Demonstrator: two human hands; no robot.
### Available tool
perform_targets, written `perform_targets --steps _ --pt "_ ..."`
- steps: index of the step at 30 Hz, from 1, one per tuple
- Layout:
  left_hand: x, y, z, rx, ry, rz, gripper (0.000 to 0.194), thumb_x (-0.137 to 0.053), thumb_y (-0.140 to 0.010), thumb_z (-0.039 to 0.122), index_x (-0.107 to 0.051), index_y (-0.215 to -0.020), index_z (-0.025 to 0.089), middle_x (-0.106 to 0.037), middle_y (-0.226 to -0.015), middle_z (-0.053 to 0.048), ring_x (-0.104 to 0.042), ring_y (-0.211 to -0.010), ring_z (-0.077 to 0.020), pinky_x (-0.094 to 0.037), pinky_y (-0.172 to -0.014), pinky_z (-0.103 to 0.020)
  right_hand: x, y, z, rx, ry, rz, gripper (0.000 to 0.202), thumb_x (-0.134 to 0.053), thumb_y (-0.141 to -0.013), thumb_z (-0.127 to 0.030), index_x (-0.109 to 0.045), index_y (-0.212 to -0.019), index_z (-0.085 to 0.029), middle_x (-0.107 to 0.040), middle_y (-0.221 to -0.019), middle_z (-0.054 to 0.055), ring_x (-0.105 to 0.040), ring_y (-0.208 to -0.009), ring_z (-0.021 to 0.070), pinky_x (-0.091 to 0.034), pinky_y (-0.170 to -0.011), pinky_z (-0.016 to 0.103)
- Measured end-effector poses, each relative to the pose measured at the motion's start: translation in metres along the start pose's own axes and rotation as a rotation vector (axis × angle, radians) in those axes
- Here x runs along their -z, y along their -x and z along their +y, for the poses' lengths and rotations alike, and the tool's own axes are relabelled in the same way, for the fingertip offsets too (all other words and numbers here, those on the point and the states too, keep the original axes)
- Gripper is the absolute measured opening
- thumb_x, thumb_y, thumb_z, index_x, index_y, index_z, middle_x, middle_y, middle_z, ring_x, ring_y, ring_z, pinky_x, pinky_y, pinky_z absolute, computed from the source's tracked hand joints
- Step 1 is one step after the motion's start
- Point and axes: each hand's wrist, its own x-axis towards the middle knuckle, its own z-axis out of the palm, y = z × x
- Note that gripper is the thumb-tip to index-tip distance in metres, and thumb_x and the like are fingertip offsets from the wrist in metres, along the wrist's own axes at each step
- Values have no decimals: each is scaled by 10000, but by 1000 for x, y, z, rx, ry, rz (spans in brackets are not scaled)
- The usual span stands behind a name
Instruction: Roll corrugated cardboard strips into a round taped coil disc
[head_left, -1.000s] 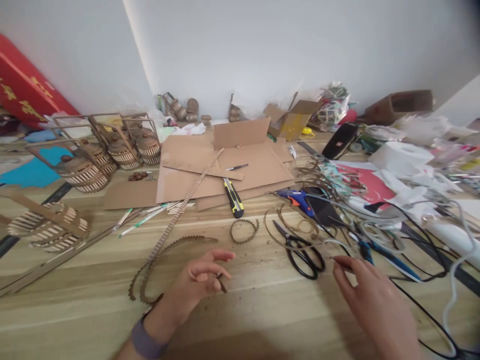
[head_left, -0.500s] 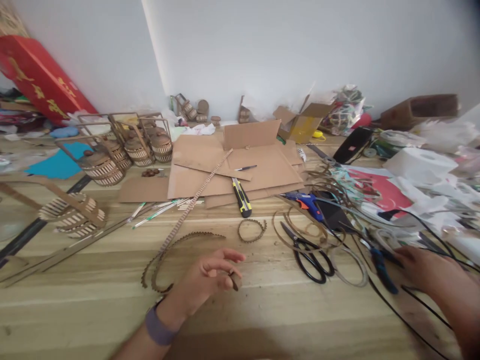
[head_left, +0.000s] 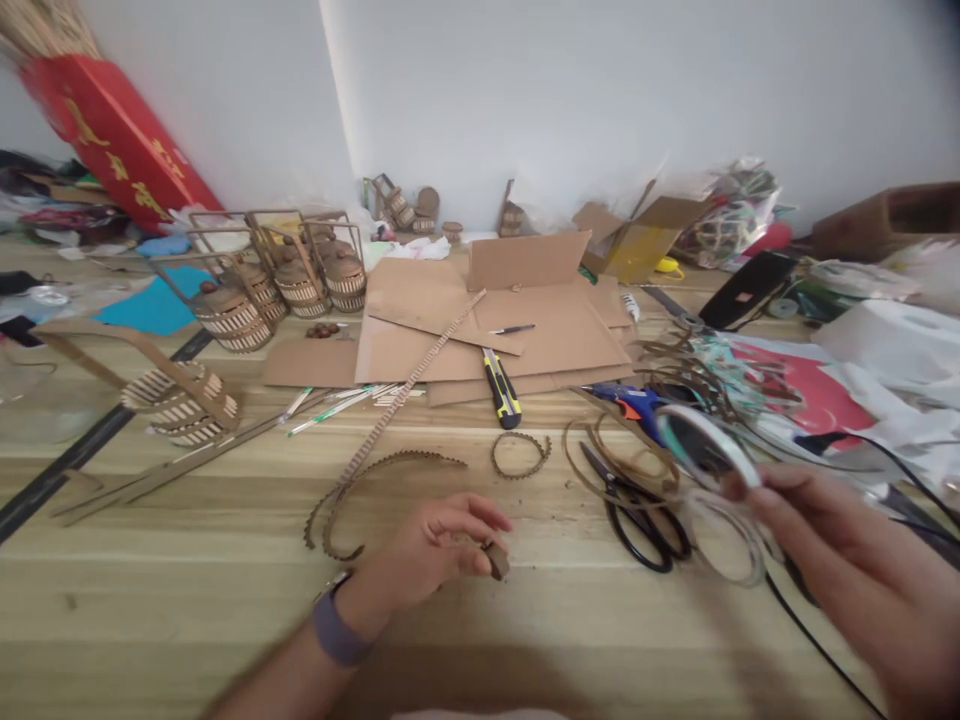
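Note:
My left hand (head_left: 450, 545), with a band on the wrist, pinches a small brown piece (head_left: 496, 560) above the wooden table. At the right, my right hand (head_left: 832, 540) grips a white ring-shaped roll (head_left: 712, 445), held up on its edge over the table. Black-handled scissors (head_left: 637, 515) lie between the hands. A small notched ring (head_left: 520, 456) rests beyond my left hand, and a curved notched strip (head_left: 390, 462) lies to its left. The blue glue gun (head_left: 628, 402) is partly behind the white roll.
Flat cardboard (head_left: 420, 290) carries a yellow-black cutter (head_left: 501, 390), a pen and a long ribbed strip. Small woven baskets (head_left: 232, 315) stand at the left. Black cables (head_left: 817, 640) run along the right, near paper and plastic clutter.
My right hand has moved left and up from beside the pliers and now holds the white roll. The view has shifted somewhat; my left hand still holds the brown piece.

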Motion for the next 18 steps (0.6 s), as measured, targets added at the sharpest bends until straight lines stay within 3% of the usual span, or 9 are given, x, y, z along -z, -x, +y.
perform_targets --steps 3,6,9,13,16,18 --pt "1 -1 0 -103 -50 73 269 -810 -753 454 -795 -849 203 -635 -1227 -106 -567 -1121 -235 -452 -988 -372 -47 7 -38 116 -276 -214 308 -554 -898 -552 -670 -857 -269 -650 -750 54 -611 -700 200 -507 -620 310" --pt "5 -3 3 -194 -87 186 295 -819 -730 485 -798 -830 208 -563 -1374 -94 -492 -1255 -270 -373 -1077 -396 -84 11 -52 107 -481 -384 285 -543 -926 -499 -662 -861 -248 -615 -753 29 -570 -707 173 -490 -632 270" --pt "7 -2 10 -220 -56 168 282 -812 -742 479 -803 -851 219 -526 -1428 -79 -446 -1321 -293 -349 -1095 -398 -107 9 -58 42 -581 -517 312 -553 -917 -522 -658 -839 -239 -611 -758 18 -553 -712 162 -472 -649 258" --pt "3 1 15 -165 70 101 305 -822 -733 469 -800 -852 189 -637 -1171 -100 -568 -1073 -234 -456 -926 -340 -122 8 -67 -39 -586 -642 400 -553 -887 -598 -671 -817 -222 -628 -743 26 -573 -719 177 -489 -685 288" --pt "-1 0 13 -142 213 172 335 -833 -715 480 -790 -819 164 -621 -874 -60 -564 -865 -174 -466 -781 -287 -130 16 -73 -55 -570 -676 485 -539 -867 -654 -685 -1062 -235 -696 -925 69 -608 -790 196 -511 -705 307" --pt "-1 -1 11 -159 286 233 348 -836 -702 502 -782 -800 172 -585 -793 -31 -544 -792 -148 -454 -750 -273 -134 24 -76 -58 -601 -792 593 -565 -834 -680 -627 -1228 -241 -700 -1056 92 -612 -761 185 -514 -658 298"
